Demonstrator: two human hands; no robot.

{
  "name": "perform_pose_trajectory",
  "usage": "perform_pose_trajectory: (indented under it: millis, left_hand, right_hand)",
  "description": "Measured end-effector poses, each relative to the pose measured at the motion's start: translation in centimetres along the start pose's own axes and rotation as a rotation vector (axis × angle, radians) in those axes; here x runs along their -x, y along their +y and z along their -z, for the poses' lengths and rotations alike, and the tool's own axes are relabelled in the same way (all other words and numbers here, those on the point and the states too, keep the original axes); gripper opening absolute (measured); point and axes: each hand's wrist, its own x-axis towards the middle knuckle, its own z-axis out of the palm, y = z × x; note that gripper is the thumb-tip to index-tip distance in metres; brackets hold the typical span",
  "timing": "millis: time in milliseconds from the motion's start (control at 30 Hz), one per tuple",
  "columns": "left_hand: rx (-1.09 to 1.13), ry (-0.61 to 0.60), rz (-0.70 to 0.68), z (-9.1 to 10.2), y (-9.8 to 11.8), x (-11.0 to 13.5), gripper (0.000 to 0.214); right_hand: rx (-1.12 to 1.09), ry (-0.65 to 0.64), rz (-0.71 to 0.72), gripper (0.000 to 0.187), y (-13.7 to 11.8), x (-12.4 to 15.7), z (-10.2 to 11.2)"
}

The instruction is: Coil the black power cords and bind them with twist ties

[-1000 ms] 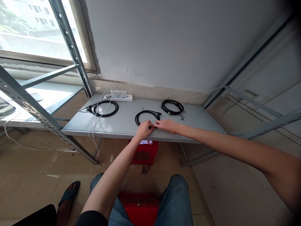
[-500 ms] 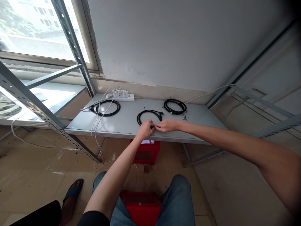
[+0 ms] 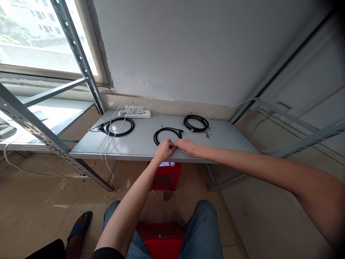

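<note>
A coiled black cable [image 3: 155,137] lies near the front edge of the grey shelf [image 3: 140,145], with a short black tie sticking up from its far side. Over the near side of this coil, my left hand [image 3: 164,149] is closed, its thumb and fingers pinched on a dark piece of the cable. Just to its right, my right hand [image 3: 187,146] pinches too, fingertips almost meeting the left ones. What the right fingers grip is too small to make out; a thin black tie end seems to show between the hands.
Another black cable coil [image 3: 133,126] lies left, crossed by white cords. Behind it stands a white power strip [image 3: 145,114] with plugged-in adapters. A tied coil [image 3: 185,123] rests back right, near loose black ties [image 3: 207,135]. Metal uprights flank the shelf; a red stool [image 3: 172,176] stands below.
The view has shifted slightly, moving the scene a little left and down. Both hands stay together at the coil's near side, with the right hand's fingers turned a little.
</note>
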Motion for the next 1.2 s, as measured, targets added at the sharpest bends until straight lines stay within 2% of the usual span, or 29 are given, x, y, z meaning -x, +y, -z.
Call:
perform_pose_trajectory:
  millis: [67, 133, 267, 333, 400, 467, 533, 633, 700, 833, 933, 1033, 1200]
  left_hand:
    - [-0.003, -0.003, -0.004, 0.0, 0.1, 0.0, 0.017]
    - [-0.007, -0.008, -0.013, 0.1, 0.1, 0.0, 0.017]
    - [-0.021, -0.015, -0.046, 0.0, 0.0, 0.0, 0.018]
    - [-0.026, -0.015, -0.052, 0.1, 0.0, 0.1, 0.018]
    - [-0.033, -0.015, -0.048, 0.2, 0.2, 0.1, 0.018]
    - [-0.037, -0.015, -0.039, 0.3, 0.3, 0.1, 0.018]
    - [-0.033, -0.013, -0.036, 0.4, 0.4, 0.1, 0.018]
    - [-0.015, -0.009, -0.032, 0.3, 0.3, 0.1, 0.018]
    - [-0.007, -0.008, -0.031, 0.2, 0.1, 0.1, 0.018]
    - [-0.002, 0.000, -0.039, 0.0, 0.0, 0.0, 0.018]
    - [0.003, 0.005, -0.043, 0.0, -0.1, 0.0, 0.021]
    - [0.013, 0.011, -0.040, -0.1, -0.2, 0.0, 0.020]
    - [0.019, 0.013, -0.039, -0.2, -0.4, 0.0, 0.018]
  right_hand:
    - [-0.123, 0.017, -0.144, 0.021, -0.4, -0.3, 0.5]
    - [-0.339, 0.014, -0.294, 0.015, -0.4, -0.7, 1.0]
    - [-1.022, -0.159, -0.648, 0.005, 0.2, -1.9, 1.4]
    - [-1.284, -0.219, -0.801, 0.004, 0.6, -2.4, 1.1]
    - [-1.431, -0.226, -0.874, 0.007, 0.7, -2.6, 0.7]
    - [-1.484, -0.193, -0.878, 0.010, 0.8, -2.4, 0.2]
    - [-1.477, -0.163, -0.794, 0.011, 0.9, -1.8, -0.2]
    - [-1.310, -0.121, -0.534, 0.007, 1.5, -0.4, -0.3]
    - [-0.999, -0.050, -0.335, 0.007, 2.1, 0.5, -0.2]
    - [-0.176, 0.099, 0.107, 0.038, 3.1, 1.7, -0.4]
    - [0.195, 0.117, 0.397, 0.045, 3.7, 1.4, -0.9]
    - [0.352, 0.156, 0.570, 0.042, 4.4, 0.5, -1.2]
    - [0.402, 0.188, 0.724, 0.035, 5.5, -0.8, -1.3]
